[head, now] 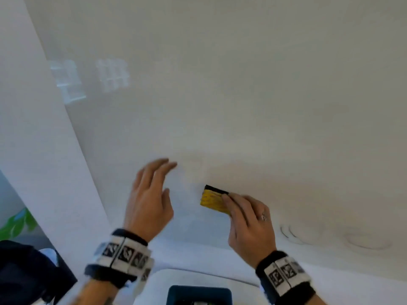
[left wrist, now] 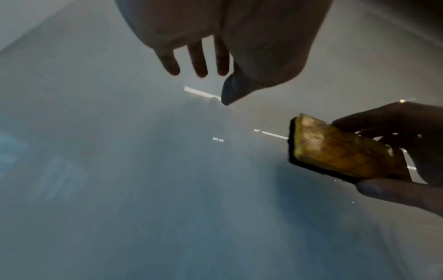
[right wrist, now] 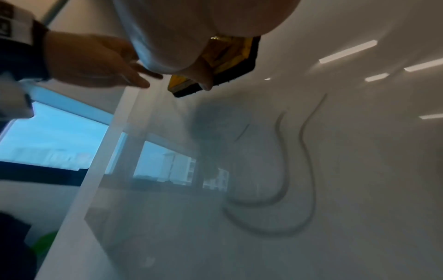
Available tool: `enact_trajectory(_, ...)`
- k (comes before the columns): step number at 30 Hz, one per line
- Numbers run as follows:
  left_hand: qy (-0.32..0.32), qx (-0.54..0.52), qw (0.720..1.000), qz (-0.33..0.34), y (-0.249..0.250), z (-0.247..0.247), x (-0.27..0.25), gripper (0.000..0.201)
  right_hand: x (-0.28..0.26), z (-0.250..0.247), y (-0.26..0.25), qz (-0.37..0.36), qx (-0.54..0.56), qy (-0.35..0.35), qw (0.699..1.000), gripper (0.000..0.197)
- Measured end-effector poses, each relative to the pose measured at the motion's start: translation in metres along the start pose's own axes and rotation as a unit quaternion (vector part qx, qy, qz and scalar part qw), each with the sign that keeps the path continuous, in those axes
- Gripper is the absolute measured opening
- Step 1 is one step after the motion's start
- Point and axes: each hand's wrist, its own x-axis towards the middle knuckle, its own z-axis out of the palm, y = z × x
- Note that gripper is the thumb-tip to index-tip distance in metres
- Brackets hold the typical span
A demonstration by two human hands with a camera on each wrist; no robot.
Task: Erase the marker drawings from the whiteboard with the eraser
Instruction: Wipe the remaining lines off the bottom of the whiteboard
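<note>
The whiteboard [head: 242,95] fills most of the head view. Faint grey marker curves [head: 293,234] lie at its lower right, and the same marker curves [right wrist: 294,170] show dark in the right wrist view. My right hand [head: 244,214] grips a yellow eraser [head: 212,200] with a black felt side turned to the board; whether the felt touches it I cannot tell. That eraser [left wrist: 340,149] shows again in the left wrist view, and as the eraser [right wrist: 227,60] under my palm. My left hand [head: 152,194] hovers beside it, fingers straight, holding nothing.
A white wall strip [head: 44,150] borders the board on the left. Below sits a dark blue box [head: 199,294] on a white surface. Green leaves [head: 17,223] and dark fabric [head: 26,271] are at the lower left. Window reflections [head: 92,78] glint on the board.
</note>
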Motion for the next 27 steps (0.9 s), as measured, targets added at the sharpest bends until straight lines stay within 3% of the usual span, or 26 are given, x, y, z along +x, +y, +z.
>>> enact_trajectory(3,0.025,0.068,0.996,0.050,0.001,-0.018,0.039,0.084,0.036,0.006,0.019,-0.088,0.004,-0.020,0.996,0.053)
enact_trajectory(7,-0.011,0.130,0.989,0.063,0.002,-0.013,0.067,0.095,0.049,0.028,0.021,-0.153,0.007,-0.029,0.988,0.047)
enact_trajectory(9,-0.002,0.137,0.989,0.054,0.002,-0.007,0.071,0.095,0.020,0.040,0.021,-0.217,-0.004,-0.056,0.974,0.039)
enact_trajectory(11,0.009,0.143,0.988,0.049,0.003,0.000,0.070,0.094,-0.026,0.045,0.029,-0.287,-0.032,-0.133,0.948,0.040)
enact_trajectory(13,0.013,0.152,0.987,0.054,0.002,0.004,0.069,0.097,-0.070,0.042,0.044,-0.310,-0.051,-0.205,0.927,0.037)
enact_trajectory(16,0.029,0.161,0.985,0.057,-0.001,0.011,0.068,0.098,-0.084,0.027,0.070,-0.289,-0.055,-0.226,0.929,0.040)
enact_trajectory(20,0.062,0.157,0.984,0.058,-0.002,0.022,0.067,0.099,-0.006,-0.013,0.087,-0.188,-0.038,-0.086,0.978,0.047)
enact_trajectory(23,0.075,0.141,0.987,0.036,0.001,0.030,0.068,0.097,0.026,-0.019,0.084,-0.043,-0.041,0.021,0.998,0.050)
enact_trajectory(25,0.076,0.139,0.987,0.028,0.002,0.032,0.066,0.096,-0.007,0.004,0.065,-0.003,-0.039,0.023,0.999,0.050)
enact_trajectory(27,0.073,0.151,0.985,0.033,0.001,0.029,0.067,0.096,-0.066,0.029,0.055,-0.063,-0.034,-0.045,0.996,0.050)
